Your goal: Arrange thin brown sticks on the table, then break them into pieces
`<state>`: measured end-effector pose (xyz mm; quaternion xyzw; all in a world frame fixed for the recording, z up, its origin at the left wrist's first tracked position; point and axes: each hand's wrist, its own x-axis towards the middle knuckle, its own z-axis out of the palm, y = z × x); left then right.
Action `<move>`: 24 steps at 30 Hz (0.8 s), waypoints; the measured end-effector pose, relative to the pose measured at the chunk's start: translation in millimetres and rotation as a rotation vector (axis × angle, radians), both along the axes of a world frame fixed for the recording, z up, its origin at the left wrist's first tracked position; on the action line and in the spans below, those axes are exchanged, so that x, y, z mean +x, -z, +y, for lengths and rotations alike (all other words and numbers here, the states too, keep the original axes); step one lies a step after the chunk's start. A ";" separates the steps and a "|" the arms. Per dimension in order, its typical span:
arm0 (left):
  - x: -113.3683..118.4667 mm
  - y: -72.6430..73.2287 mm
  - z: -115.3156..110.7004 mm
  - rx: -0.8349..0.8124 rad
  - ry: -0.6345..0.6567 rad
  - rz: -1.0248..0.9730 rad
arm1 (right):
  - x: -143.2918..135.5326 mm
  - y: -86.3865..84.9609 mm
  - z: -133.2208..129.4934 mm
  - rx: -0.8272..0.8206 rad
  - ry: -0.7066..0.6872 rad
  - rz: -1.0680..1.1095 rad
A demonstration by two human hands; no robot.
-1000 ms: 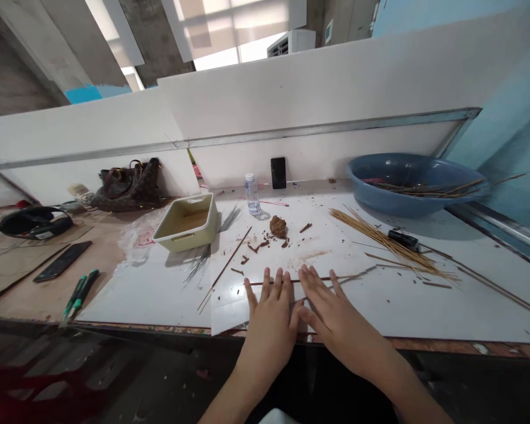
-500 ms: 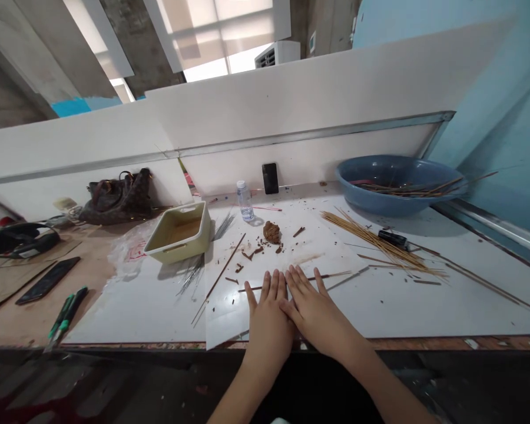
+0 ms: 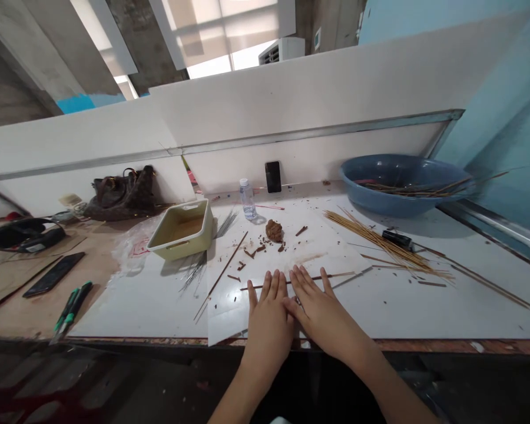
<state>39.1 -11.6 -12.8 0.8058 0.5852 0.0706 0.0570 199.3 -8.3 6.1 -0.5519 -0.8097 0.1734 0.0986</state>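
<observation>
My left hand and my right hand lie flat side by side, palms down, fingers stretched out. Their thumbs meet near the middle. Beneath the fingers runs a thin stick, brown-coated along much of its length, with a bare pale right end. It rests on a white sheet; the part under my hands is mostly hidden. Beyond my fingertips sits a lump of brown clay-like paste with crumbs and short broken rolls around it. Another brown-coated stick lies slanted to the left.
A yellow-green tub and thin wires are at left, with pliers farther out. A water bottle and a phone stand behind. Bamboo sticks, a black cylinder and a blue basin occupy the right.
The view has shifted slightly. Both hands stay flat on the stick, and the gap between their fingertips is a little wider. Nothing else has visibly moved.
</observation>
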 end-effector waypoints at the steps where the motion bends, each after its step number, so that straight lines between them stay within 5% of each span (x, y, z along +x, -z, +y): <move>1: -2.5 0.6 -4.7 0.004 0.009 0.000 | 1.3 1.0 -4.5 0.001 -0.010 0.003; 6: -20.0 4.6 -31.7 0.029 0.064 0.008 | 13.0 10.5 -31.6 -0.009 -0.087 0.006; 13: -4.2 -8.0 4.5 0.019 -0.036 0.035 | 6.4 3.0 13.5 0.011 -0.017 -0.049; 20: -27.5 6.1 -24.5 0.089 0.092 0.051 | 19.8 34.5 -24.5 0.161 -0.072 -0.002; 24: -21.9 -4.7 -6.4 0.055 0.037 0.057 | 13.9 26.0 -2.5 0.125 -0.038 -0.038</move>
